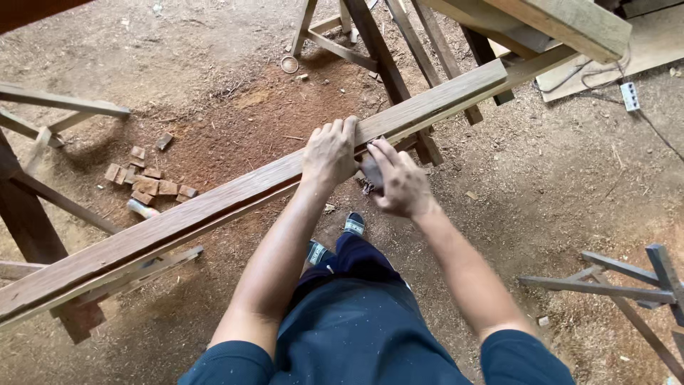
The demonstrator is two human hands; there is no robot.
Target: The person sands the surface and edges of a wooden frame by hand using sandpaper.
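Head view: my left hand (329, 152) wraps over the top of the long plank (214, 207), which lies slantwise across the trestles (388, 68). My right hand (396, 180) presses something small against its near edge; I cannot tell what.

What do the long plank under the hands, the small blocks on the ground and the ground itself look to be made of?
Long plank: wood, reddish-brown, bare and unfinished, with grain lines running along it; left hand grips its top, right hand is at its near edge. Small blocks: wood offcuts, the same reddish tone, cut square. Ground: packed dirt, seemingly strewn with sawdust and chips.
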